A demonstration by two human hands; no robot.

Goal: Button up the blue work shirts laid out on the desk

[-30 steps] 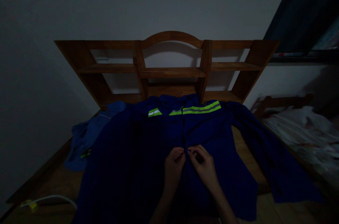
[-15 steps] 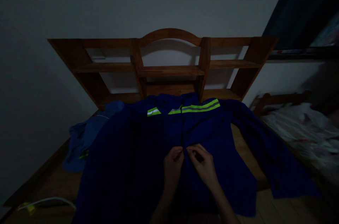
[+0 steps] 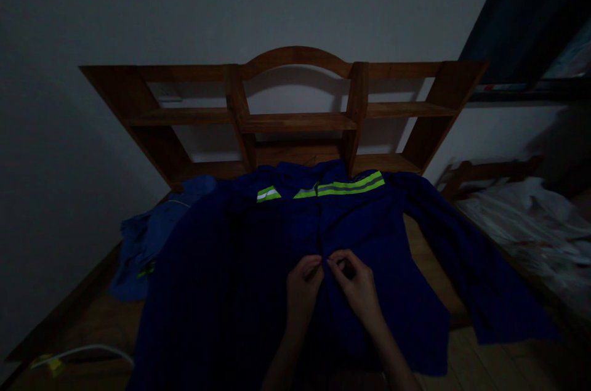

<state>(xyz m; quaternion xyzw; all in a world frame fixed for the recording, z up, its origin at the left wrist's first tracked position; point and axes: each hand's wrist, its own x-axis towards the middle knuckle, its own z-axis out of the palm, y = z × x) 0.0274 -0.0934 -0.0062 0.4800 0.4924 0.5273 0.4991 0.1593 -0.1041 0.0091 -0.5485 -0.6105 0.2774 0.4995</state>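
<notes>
A dark blue work jacket [image 3: 369, 225] with yellow-green and silver reflective bands across the chest lies spread on a wooden desk, collar toward the shelf. Its right-hand sleeve reaches out over the desk edge. My left hand [image 3: 305, 283] pinches the front edge of the jacket near the middle. Just beside it, my right hand [image 3: 354, 280] pinches the facing edge, thumb and forefinger together. The fingertips of both hands almost meet at the front opening. Dim light hides whether a button or other fastener is between them.
A wooden shelf unit [image 3: 300, 124] stands at the back against the wall. Folded blue clothing [image 3: 148, 237] lies at the left, with a white cable [image 3: 92, 348] in front. To the right are white plastic bags [image 3: 530, 218] by a wooden chair back [image 3: 494, 172].
Both hands have shifted very slightly to the right at the front opening, still pinching. The jacket lies almost as before.
</notes>
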